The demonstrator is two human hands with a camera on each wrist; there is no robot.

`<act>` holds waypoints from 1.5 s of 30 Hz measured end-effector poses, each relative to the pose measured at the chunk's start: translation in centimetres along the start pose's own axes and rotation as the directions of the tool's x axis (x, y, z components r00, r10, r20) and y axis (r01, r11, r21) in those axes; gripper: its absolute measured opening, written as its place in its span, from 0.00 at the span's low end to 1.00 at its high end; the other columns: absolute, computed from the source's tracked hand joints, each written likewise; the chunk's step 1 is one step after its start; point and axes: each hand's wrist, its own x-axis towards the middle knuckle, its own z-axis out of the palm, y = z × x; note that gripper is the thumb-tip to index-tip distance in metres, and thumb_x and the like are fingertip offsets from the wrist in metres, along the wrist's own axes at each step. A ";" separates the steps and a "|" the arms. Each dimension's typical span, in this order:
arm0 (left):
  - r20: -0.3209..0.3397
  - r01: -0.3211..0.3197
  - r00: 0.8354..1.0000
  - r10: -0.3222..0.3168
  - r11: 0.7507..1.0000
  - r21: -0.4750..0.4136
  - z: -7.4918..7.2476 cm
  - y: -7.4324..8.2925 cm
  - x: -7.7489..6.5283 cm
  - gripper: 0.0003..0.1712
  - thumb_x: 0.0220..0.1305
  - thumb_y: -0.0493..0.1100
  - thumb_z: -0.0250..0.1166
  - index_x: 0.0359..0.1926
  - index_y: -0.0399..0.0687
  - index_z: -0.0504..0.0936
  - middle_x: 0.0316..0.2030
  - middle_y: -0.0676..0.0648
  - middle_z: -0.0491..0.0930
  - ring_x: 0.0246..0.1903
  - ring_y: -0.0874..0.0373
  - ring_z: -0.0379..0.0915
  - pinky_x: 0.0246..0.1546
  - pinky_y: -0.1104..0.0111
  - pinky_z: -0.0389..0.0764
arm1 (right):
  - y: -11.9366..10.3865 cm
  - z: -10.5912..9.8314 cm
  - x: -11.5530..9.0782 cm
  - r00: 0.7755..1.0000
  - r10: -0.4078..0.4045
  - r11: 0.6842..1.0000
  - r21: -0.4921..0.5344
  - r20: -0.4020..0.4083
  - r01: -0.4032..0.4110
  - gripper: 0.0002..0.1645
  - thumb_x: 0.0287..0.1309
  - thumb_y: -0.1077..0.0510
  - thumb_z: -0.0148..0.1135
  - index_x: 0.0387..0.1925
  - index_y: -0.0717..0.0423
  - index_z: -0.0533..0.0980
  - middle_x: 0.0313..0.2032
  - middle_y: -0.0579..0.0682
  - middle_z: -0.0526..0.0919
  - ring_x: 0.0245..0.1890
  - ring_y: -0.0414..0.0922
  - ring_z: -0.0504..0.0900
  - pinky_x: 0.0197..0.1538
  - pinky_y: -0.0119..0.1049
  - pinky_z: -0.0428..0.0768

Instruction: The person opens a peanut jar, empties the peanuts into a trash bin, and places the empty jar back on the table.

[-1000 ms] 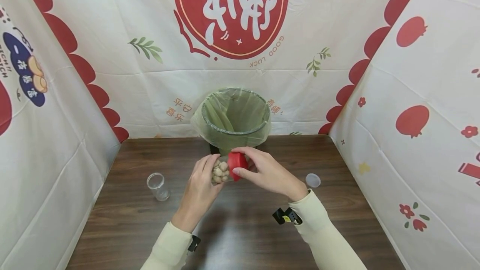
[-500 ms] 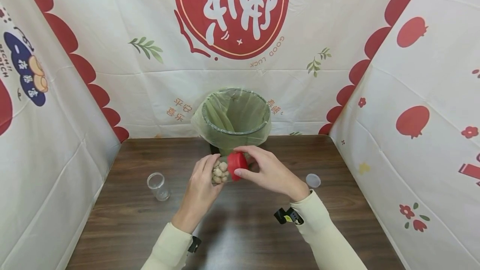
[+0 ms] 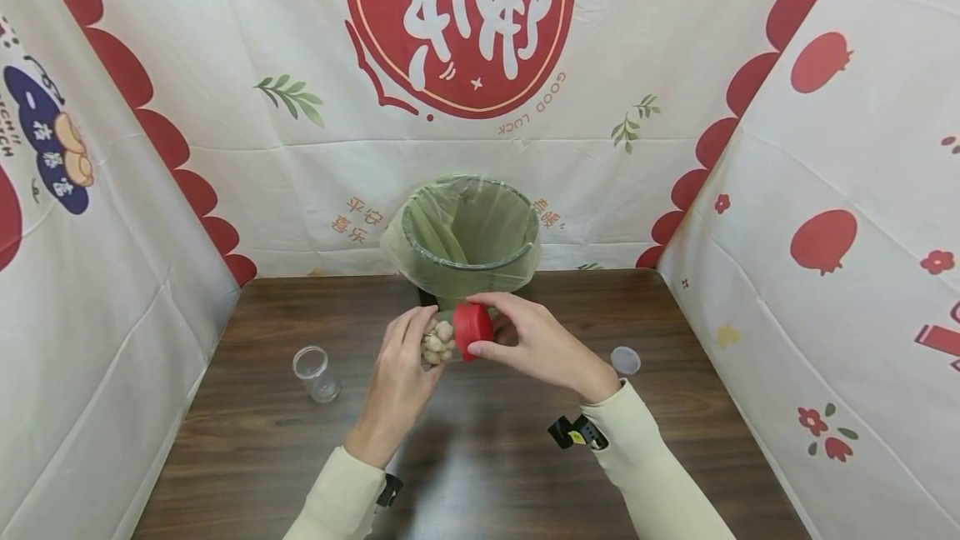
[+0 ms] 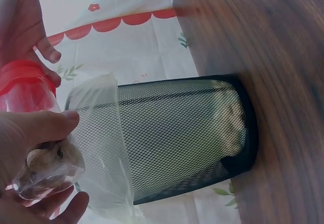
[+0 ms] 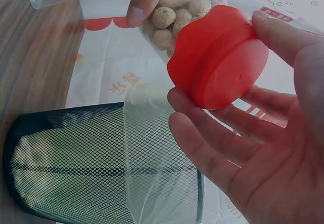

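Held on its side above the table is a clear jar (image 4: 30,100), with what look like peanuts in their shells (image 5: 182,19) inside. My left hand (image 3: 397,377) grips the jar body, thumb on one side and fingers round the other. On the jar's right end sits a red lid with a scalloped edge (image 3: 472,332). The thumb and fingertips of my right hand (image 3: 543,348) pinch this lid at its rim. The right wrist view shows the lid's flat top facing the right palm.
Behind the hands stands a black mesh bin (image 4: 172,133) with a pale green bag liner (image 3: 450,277) folded over its rim. A clear, lidless jar (image 3: 317,373) is at the left of the wooden table (image 3: 300,473). A small translucent round lid (image 3: 626,361) lies at the right.
The right thumb and fingertips have shifted slightly on the red lid, which has turned a little. The left hand keeps its grip, and the jar stays almost in place.
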 end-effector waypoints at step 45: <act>0.140 0.131 0.983 -0.116 0.986 -0.103 0.6 -0.4 -1.0 0.39 0.50 0.31 0.84 0.65 0.40 0.81 0.60 0.39 0.82 0.58 0.43 0.81 0.56 0.50 0.88 | 0.1 -0.3 -0.4 0.995 -0.093 0.984 -0.150 0.049 0.099 0.39 0.61 0.54 0.81 0.71 0.46 0.76 0.64 0.43 0.83 0.58 0.40 0.82 0.60 0.45 0.87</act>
